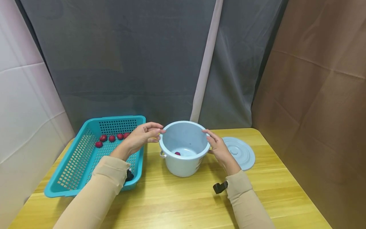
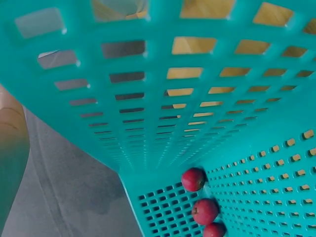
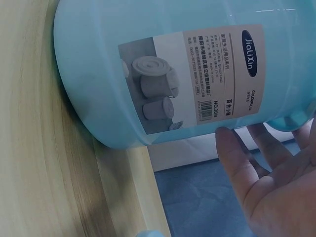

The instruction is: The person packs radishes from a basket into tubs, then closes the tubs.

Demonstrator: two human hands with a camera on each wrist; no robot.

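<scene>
A light blue bucket [image 1: 184,165] stands on the wooden table, with one small red fruit [image 1: 177,153] on its bottom. My left hand [image 1: 144,135] reaches across the basket's corner; its fingertips touch the bucket's left rim. My right hand [image 1: 217,147] lies against the right rim. In the right wrist view the bucket [image 3: 163,44] fills the frame with its printed label [image 3: 197,79], and the right hand [image 3: 269,182] lies beside it with fingers fairly straight, the thumb touching the wall. A teal basket [image 1: 74,165] to the left holds several red fruits [image 1: 111,138]; three of these red fruits [image 2: 193,178] lie on the basket mesh [image 2: 148,98].
The bucket's round lid [image 1: 241,152] lies flat on the table just right of my right hand. Grey and brown cloth screens close in the back and right side. Bare table [image 1: 177,200] stretches in front of the bucket.
</scene>
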